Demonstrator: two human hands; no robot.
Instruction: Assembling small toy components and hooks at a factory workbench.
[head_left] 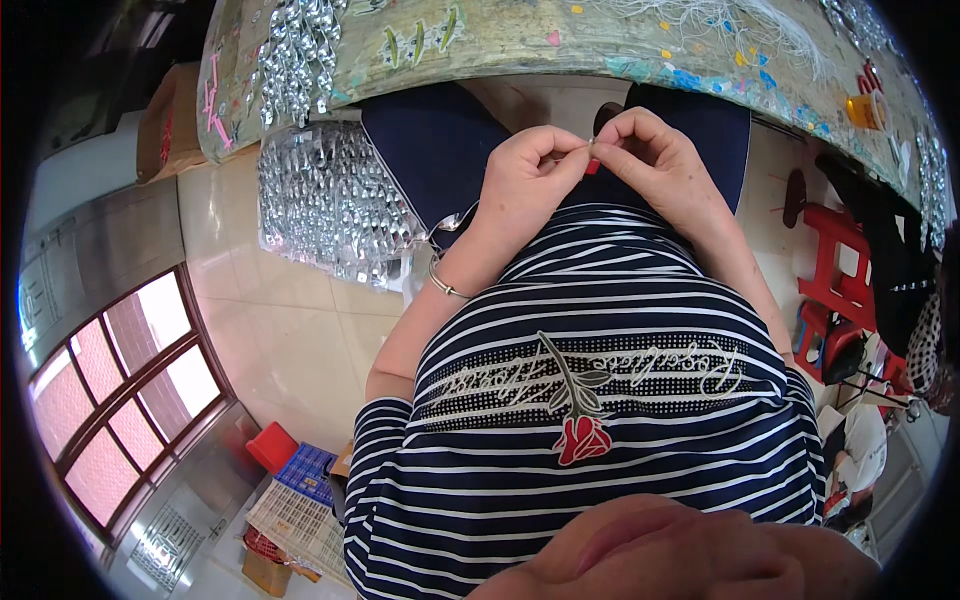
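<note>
In front of my lap, just off the table's near edge, my two hands meet at the fingertips. My left hand (pixel 528 182) is closed, thumb and forefinger pinched together. My right hand (pixel 660 165) pinches in the same way right against it. What lies between the fingertips is too small to make out. A small red piece (pixel 592 167) shows just below the fingertips; whether it is held cannot be told. Beside my left forearm a silver strip (pixel 450 222) trails from a heap of shiny silver twisted strips (pixel 335 205).
The worn table (pixel 530 50) curves ahead, bearing more silver strips (pixel 300 55), green embroidered patches (pixel 420 42), white threads (pixel 715 25), pink strips (pixel 212 105), a yellow cup (pixel 866 111) and red-handled scissors (pixel 870 76). A red stool (pixel 838 265) stands at right, a cardboard box (pixel 168 120) at left.
</note>
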